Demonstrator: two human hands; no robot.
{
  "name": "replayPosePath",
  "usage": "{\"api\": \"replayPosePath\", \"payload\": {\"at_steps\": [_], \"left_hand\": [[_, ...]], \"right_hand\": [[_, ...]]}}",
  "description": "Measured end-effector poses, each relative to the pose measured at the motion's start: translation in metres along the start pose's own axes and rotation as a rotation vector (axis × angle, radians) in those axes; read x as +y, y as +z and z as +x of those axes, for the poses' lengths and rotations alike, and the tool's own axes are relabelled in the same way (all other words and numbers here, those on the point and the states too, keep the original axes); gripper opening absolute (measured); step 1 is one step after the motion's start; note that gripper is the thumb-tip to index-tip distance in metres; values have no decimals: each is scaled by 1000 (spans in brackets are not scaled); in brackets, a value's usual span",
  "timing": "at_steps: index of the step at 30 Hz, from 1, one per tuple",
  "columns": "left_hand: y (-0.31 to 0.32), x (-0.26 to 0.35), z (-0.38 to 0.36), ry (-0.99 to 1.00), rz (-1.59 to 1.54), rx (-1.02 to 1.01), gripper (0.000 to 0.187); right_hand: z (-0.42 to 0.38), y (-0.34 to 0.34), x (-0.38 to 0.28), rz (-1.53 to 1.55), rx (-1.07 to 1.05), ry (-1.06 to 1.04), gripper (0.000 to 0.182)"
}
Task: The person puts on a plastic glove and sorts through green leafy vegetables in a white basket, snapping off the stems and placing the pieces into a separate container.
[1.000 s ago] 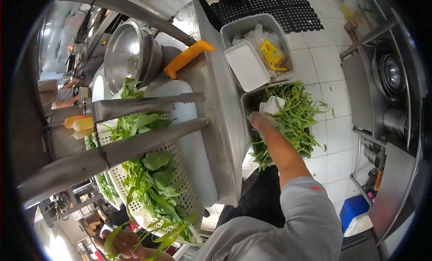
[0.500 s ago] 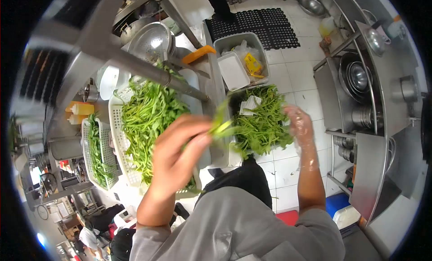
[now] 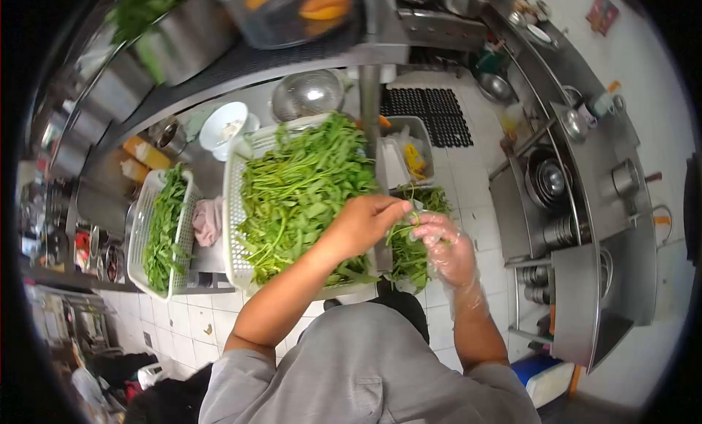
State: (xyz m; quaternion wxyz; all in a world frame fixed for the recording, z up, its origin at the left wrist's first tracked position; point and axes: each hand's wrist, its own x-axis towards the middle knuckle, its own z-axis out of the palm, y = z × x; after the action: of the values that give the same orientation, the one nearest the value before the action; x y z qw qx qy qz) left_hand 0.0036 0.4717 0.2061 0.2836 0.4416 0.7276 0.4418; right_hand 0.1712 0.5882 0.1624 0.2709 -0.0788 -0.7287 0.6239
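My bare left hand (image 3: 368, 223) is pinched on a thin green stem, beside the large white basket (image 3: 232, 237) heaped with leafy greens (image 3: 307, 190). Close on its right, my right hand (image 3: 447, 247), in a clear plastic glove, has its fingers closed on the same sprig (image 3: 411, 223). Below both hands lies a pile of greens (image 3: 411, 267) in a container whose walls are mostly hidden.
At the left stands a smaller white basket (image 3: 191, 205) of greens, next to a pink cloth (image 3: 208, 221). White bowls (image 3: 223, 126) and a steel colander (image 3: 308, 95) are behind. A grey bin (image 3: 424, 128) sits beyond my hands; metal shelving (image 3: 585, 278) is on the right.
The view has shifted, showing more of the large basket and the shelf above it. My hands, apart before, have come together at the stem. My right hand has closed on it.
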Motion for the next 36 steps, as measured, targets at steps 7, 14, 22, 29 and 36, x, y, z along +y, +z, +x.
{"api": "replayPosePath", "payload": {"at_steps": [7,14,22,29,36], "left_hand": [[-20,-41,-40,-188,-539,-4,25],[-37,-53,-55,-405,-747,-78,30],[-20,-46,-67,-435,-1148,-158,38],[-68,-82,-100,-323,-620,101,35],[-82,-129,-130,-315,-260,482,18]], "right_hand": [[11,54,-5,-319,126,-31,13],[36,79,-55,-623,-294,-515,30],[56,79,-40,-675,-383,-645,16],[61,67,-26,-6,-45,93,17],[48,41,3,-145,131,226,18]]}}
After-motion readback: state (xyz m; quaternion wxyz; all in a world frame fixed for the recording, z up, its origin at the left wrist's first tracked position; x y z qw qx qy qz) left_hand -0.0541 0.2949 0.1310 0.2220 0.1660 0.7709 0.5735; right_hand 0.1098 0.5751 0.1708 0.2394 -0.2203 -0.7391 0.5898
